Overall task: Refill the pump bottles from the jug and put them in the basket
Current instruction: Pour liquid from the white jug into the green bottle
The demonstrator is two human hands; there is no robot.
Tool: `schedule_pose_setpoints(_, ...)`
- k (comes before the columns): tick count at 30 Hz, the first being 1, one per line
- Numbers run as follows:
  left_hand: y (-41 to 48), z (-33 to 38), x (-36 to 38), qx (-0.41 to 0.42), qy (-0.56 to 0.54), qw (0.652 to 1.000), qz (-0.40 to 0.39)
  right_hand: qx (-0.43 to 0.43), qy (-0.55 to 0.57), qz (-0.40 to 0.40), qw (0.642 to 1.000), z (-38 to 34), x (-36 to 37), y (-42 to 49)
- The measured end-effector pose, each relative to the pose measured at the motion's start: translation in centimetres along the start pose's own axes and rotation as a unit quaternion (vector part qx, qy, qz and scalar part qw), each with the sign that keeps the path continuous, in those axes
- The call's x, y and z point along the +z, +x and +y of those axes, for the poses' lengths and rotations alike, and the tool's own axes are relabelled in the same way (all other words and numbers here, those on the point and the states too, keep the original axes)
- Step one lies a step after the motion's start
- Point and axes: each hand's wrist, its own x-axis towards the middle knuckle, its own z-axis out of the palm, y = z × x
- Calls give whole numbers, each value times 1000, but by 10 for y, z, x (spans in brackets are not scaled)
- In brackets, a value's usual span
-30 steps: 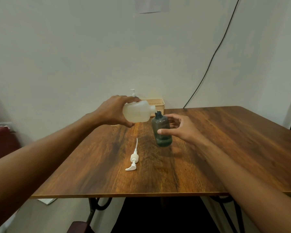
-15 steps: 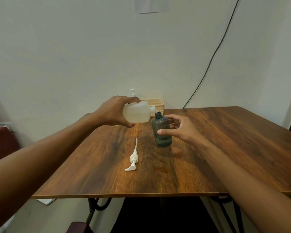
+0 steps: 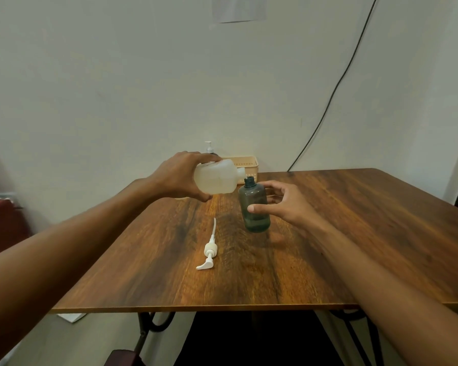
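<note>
Tipping the translucent white plastic jug [image 3: 217, 179] on its side, my left hand [image 3: 179, 175] is wrapped around its base, the spout at the open neck of the dark grey-green plastic bottle [image 3: 254, 206]. My right hand [image 3: 283, 204] steadies that bottle with thumb and fingers only loosely curled round it. I see no stream; the narrow neck could take a spill if the spout drifts, and my light hold may let the bottle tip. Its white pump head [image 3: 209, 250] lies at seven o'clock of the bottle. At twelve o'clock, by the wall, waits the beige plastic basket [image 3: 245, 162], beside another pump bottle [image 3: 210, 149] on the brown wooden table [image 3: 354, 220].
</note>
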Motion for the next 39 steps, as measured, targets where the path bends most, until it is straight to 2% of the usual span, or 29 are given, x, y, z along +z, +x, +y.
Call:
schedule_pose_setpoints(13, -7, 1, 13, -22, -63, 998, 13, -9, -6, 4, 1000, -11, -3, 1)
schedule_pose_setpoints(19, -9, 2, 24, -74, -128, 988, 49, -17, 16, 18, 1000, -18, -10, 1)
schedule_pose_setpoints(24, -19, 5, 40, -127, -203, 966, 92, -15, 27, 38, 999, -19, -12, 1)
schedule_pose_setpoints(31, -32, 3, 57, -210, -336, 906, 150, -13, 48, 60, 997, -18, -14, 1)
schedule_pose_setpoints(39, -38, 2, 64, -226, -338, 899, 162, -9, 51, 67, 996, -16, -13, 1)
